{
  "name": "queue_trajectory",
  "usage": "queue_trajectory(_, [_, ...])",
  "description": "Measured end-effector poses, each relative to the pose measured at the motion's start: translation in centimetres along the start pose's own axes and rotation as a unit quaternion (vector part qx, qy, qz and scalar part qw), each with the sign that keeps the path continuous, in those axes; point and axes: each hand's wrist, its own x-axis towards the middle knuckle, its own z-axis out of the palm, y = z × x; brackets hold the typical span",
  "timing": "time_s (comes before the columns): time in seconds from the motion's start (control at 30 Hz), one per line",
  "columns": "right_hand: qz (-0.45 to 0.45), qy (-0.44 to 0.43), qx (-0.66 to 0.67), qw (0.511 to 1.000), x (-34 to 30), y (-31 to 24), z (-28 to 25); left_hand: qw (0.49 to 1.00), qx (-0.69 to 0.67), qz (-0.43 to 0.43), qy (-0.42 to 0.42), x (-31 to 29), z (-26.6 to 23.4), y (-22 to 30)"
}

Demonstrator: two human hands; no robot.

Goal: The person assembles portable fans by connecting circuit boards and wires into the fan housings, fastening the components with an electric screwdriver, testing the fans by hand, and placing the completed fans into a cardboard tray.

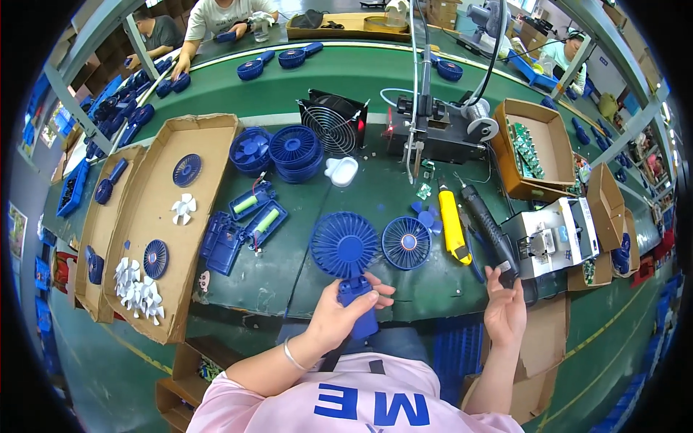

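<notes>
My left hand (345,312) is closed round the handle of a blue handheld fan (343,244), whose round grille faces up over the table's front edge. Palm up, my right hand (504,310) has its fingers apart, with the tips at the lower end of a black electric screwdriver (491,225). I cannot see a grip on it. A loose blue fan grille (406,244) lies right of the held fan, partly beside a blue fan blade (427,216). Farther right is a yellow-handled tool (452,225).
Cardboard trays (216,155) with white fan blades (138,290) stand left. Open blue casings (254,215), stacked grilles (296,153) and a black cooling fan (333,123) lie behind. A soldering machine (440,133), a box of circuit boards (538,112) and a white machine (552,242) stand right.
</notes>
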Motion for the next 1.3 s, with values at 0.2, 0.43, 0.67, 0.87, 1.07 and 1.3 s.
queue_trajectory(0.2, [-0.205, 0.013, -0.199, 0.958, 1.6, 2.1, -0.5, 0.999, 0.036, 0.013, -0.026, -0.2, 0.3, -0.4])
queue_trajectory(0.43, [-0.637, 0.121, -0.567, 0.508, 1.8, 4.4, 7.3, 0.999, -0.009, 0.024, -0.03, -0.1, -0.4, -0.1])
queue_trajectory(0.67, [-0.71, -0.069, -0.673, 0.197, 0.1, 6.5, 12.1, 0.999, -0.04, 0.0, -0.032, 0.6, -0.7, 0.2])
queue_trajectory(0.87, [-0.027, -0.41, -0.579, 0.705, 5.3, 8.4, 9.7, 0.998, -0.044, -0.006, -0.048, 0.4, -0.8, 0.1])
queue_trajectory(1.07, [-0.16, -0.241, -0.683, 0.67, 4.6, 10.7, 6.9, 0.996, -0.054, -0.011, -0.067, 0.2, -0.9, -0.2])
queue_trajectory(1.3, [-0.401, -0.428, -0.504, 0.635, -0.2, 13.9, 7.6, 0.988, -0.107, -0.109, -0.011, -3.3, 0.1, 0.6])
